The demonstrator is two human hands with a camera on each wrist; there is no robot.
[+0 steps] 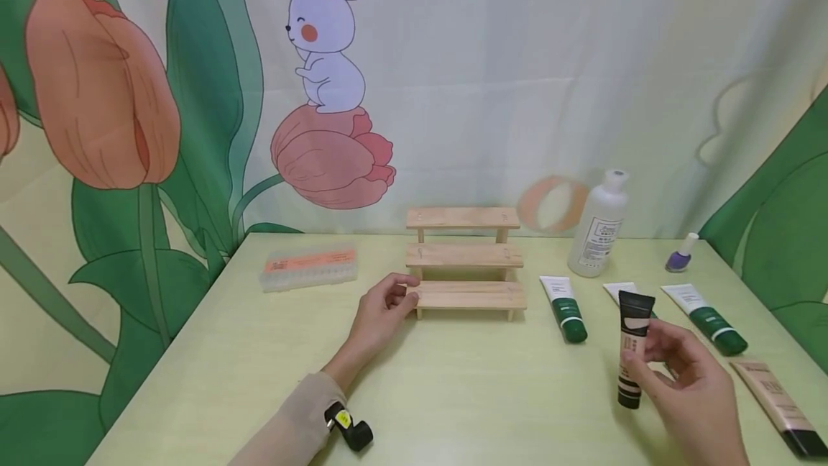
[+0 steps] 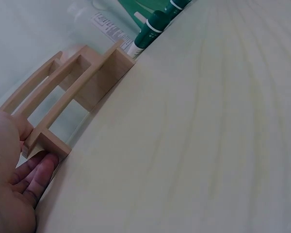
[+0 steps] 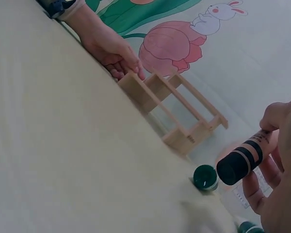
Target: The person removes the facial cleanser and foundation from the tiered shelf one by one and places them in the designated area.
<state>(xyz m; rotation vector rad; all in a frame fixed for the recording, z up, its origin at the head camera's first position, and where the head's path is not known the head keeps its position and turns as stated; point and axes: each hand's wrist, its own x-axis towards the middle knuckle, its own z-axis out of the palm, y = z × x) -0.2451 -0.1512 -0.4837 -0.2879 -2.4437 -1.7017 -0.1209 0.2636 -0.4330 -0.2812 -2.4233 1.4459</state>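
A small three-step wooden display stand [image 1: 466,295] stands near the back of the table. At the left end of its lowest step, my left hand [image 1: 383,309] pinches the board between thumb and fingers; the left wrist view shows fingers around the stand's end [image 2: 51,143]. My right hand [image 1: 698,372] grips a beige squeeze tube [image 1: 632,342] with black ends, held up off the table with its cap down. In the right wrist view the black cap [image 3: 233,168] points toward the camera. Behind that tube lies a white-and-green tube [image 1: 621,290], partly hidden.
More white-and-green tubes lie to the right of the stand, one nearby [image 1: 566,311] and one farther right [image 1: 706,320]. A larger beige tube [image 1: 776,401] lies at the right edge. Behind are a white bottle [image 1: 598,225] and purple nail polish [image 1: 679,259]. A clear case [image 1: 310,270] lies left.
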